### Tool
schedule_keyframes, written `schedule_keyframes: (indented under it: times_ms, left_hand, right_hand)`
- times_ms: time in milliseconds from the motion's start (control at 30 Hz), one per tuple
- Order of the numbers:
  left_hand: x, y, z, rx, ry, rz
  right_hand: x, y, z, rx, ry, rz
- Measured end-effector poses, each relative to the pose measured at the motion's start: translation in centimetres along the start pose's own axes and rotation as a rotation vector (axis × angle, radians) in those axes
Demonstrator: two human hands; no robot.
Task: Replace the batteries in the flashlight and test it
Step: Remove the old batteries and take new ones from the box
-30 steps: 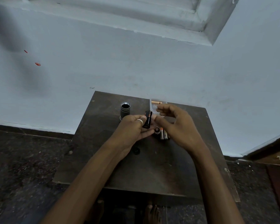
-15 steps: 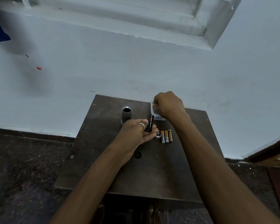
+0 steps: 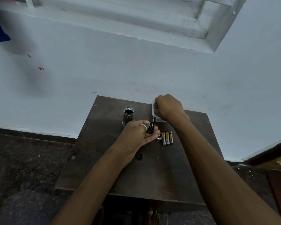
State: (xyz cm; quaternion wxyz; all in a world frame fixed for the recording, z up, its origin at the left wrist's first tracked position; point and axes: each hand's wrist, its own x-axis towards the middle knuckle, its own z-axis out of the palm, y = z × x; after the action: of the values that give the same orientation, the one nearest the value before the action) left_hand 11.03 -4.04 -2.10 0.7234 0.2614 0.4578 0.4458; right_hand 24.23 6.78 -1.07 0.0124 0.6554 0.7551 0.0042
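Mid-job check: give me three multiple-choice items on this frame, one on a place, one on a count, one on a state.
1. Where is the right hand?
A. over the clear box at the table's far edge
B. on the flashlight body
C. on the floor

2. How many batteries lie side by side on the table?
A. one
B. three
C. six

3. The flashlight body is:
A. lying flat
B. standing, open end up
C. in the left hand

Key: 1 A, the fist covers the box; 2 B, three lie together; 3 B, its dark bore faces up.
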Motion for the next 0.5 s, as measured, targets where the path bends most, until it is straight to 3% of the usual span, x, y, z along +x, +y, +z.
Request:
schedule_keyframes:
  times_ms: [133, 333, 500]
  left_hand:
    - [-0.2, 0.1, 0.0, 0.008, 0.003, -0.004]
    - [-0.1, 0.1, -0.2, 0.013, 0.008, -0.010]
    - [-0.1, -0.3, -0.1, 0.027, -0.012, 0.024]
  right_hand:
    - [-0.9, 0.5, -0.9, 0.236, 0.072, 0.076]
    - [-6.2, 0.7, -2.6, 0.668, 0.344, 0.164]
    - [-11.3, -0.5, -1.3, 1.062, 0.320, 0.265]
